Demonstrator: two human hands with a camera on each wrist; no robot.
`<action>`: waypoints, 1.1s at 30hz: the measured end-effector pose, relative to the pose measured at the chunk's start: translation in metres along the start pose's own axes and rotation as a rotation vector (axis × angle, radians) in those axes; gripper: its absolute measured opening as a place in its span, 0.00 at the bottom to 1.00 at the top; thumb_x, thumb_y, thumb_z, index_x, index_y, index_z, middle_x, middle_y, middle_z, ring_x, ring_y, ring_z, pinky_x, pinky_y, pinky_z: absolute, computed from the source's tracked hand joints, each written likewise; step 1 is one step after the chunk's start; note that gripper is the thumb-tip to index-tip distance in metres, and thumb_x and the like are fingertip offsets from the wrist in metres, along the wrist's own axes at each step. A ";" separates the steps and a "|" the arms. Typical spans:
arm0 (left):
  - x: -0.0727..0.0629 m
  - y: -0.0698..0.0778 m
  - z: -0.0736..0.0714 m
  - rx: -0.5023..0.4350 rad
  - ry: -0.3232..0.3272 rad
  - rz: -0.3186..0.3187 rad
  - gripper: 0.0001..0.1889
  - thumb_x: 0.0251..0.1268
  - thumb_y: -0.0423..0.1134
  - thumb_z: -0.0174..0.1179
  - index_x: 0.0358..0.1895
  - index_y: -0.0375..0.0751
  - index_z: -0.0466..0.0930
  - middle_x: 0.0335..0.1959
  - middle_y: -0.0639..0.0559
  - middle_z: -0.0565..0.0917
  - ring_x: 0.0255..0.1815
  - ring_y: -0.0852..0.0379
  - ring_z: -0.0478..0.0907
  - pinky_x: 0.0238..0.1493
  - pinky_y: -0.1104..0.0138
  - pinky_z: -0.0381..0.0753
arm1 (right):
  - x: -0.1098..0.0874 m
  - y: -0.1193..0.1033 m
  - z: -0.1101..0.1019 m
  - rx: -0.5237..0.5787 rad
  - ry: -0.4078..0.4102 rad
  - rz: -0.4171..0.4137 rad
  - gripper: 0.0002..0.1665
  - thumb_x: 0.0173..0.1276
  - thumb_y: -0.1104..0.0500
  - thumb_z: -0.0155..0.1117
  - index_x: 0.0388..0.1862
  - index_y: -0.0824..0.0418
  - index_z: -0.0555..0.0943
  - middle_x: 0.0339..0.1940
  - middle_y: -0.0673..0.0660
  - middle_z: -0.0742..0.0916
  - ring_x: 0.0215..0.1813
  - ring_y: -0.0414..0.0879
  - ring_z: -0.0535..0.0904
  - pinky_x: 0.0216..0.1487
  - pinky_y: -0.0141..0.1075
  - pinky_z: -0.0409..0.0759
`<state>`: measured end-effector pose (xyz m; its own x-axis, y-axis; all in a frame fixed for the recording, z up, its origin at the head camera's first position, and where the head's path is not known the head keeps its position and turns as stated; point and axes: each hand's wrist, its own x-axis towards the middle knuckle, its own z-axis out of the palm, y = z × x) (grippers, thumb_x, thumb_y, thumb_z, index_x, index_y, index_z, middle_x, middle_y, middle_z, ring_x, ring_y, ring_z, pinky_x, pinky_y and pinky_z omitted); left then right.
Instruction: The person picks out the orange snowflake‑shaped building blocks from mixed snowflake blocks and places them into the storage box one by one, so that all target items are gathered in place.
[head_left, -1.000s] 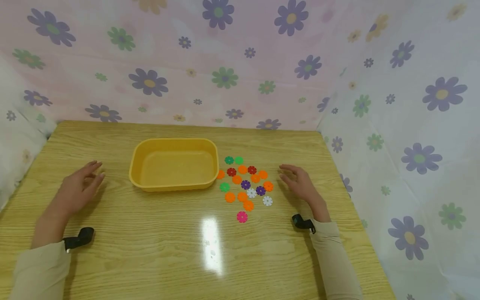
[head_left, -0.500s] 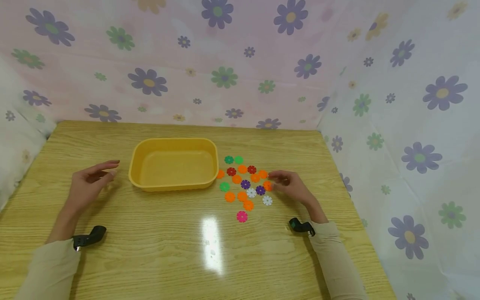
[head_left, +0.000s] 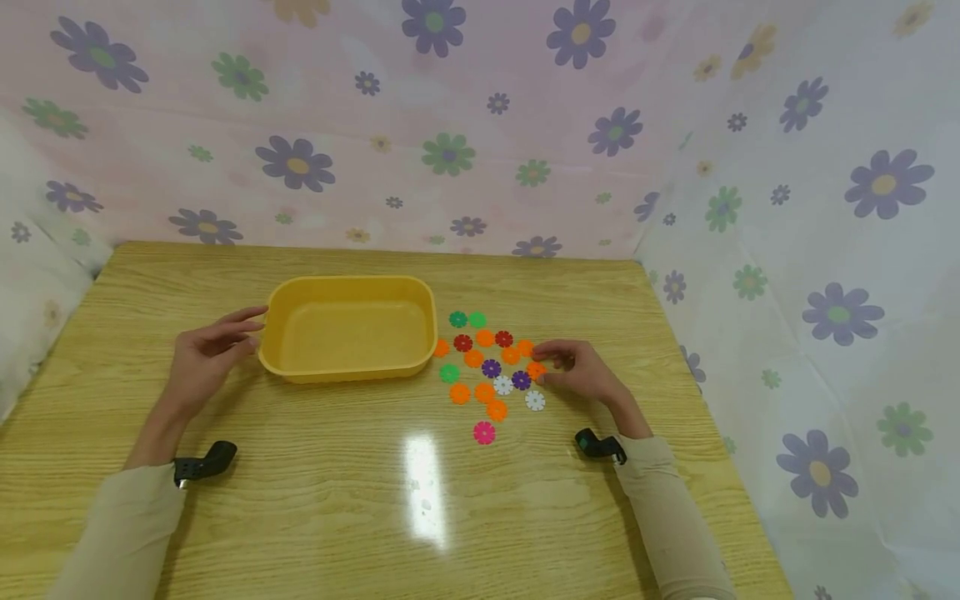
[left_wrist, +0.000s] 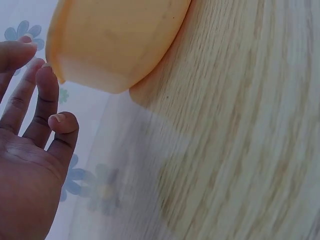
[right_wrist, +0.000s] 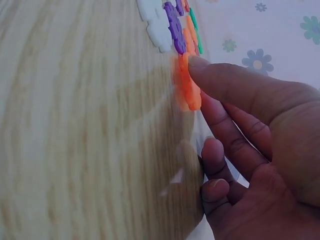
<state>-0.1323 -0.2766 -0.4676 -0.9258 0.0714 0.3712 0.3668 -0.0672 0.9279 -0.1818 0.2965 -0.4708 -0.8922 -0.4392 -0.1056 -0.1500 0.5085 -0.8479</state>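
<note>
My left hand (head_left: pixel 206 362) is at the left end of a yellow plastic basin (head_left: pixel 345 374), its fingertips right at the rim and its fingers loosely bent. In the left wrist view the hand (left_wrist: pixel 32 150) is beside the basin's outer wall (left_wrist: pixel 120 45). To the right, my right hand (head_left: pixel 581 371) pinches an orange notched plastic disc (head_left: pixel 535 371) between thumb and fingers at the edge of a scatter of such discs. The right wrist view shows the thumb of the right hand (right_wrist: pixel 260 145) against this orange disc (right_wrist: pixel 190 87), with the index fingertip mostly hidden behind.
Several more notched discs lie flat right of the basin: orange, dark red, purple, white and green, with a pink disc (head_left: pixel 484 433) nearest me. The wooden table (head_left: pixel 315 500) meets a flowered cloth backdrop (head_left: pixel 540 192) at the back and sides.
My left hand has moved right and forward up to the basin's rim. My right hand has come left to the discs, its thumb and fingers closing round an orange one.
</note>
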 end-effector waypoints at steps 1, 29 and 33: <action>0.000 -0.001 0.001 -0.012 0.001 -0.004 0.11 0.67 0.15 0.56 0.50 0.09 0.77 0.60 0.51 0.84 0.54 0.62 0.84 0.45 0.79 0.84 | 0.000 0.000 0.000 -0.001 0.000 0.005 0.24 0.64 0.67 0.73 0.60 0.67 0.82 0.55 0.66 0.87 0.50 0.56 0.80 0.48 0.28 0.78; 0.005 -0.017 0.011 -0.063 0.057 -0.039 0.11 0.72 0.19 0.54 0.51 0.12 0.78 0.63 0.55 0.84 0.68 0.66 0.76 0.57 0.79 0.79 | -0.007 -0.036 -0.001 -0.032 0.000 0.008 0.09 0.65 0.72 0.70 0.44 0.74 0.85 0.40 0.69 0.87 0.30 0.47 0.71 0.33 0.30 0.72; 0.005 -0.016 0.011 -0.065 0.062 -0.035 0.11 0.72 0.19 0.54 0.52 0.12 0.78 0.62 0.55 0.84 0.68 0.66 0.76 0.57 0.79 0.79 | -0.006 -0.036 -0.001 -0.031 -0.001 -0.003 0.09 0.68 0.71 0.68 0.46 0.74 0.85 0.42 0.70 0.88 0.30 0.48 0.72 0.32 0.30 0.73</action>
<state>-0.1415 -0.2638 -0.4807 -0.9424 0.0134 0.3341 0.3296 -0.1304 0.9351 -0.1713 0.2818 -0.4388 -0.8912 -0.4416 -0.1041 -0.1654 0.5297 -0.8319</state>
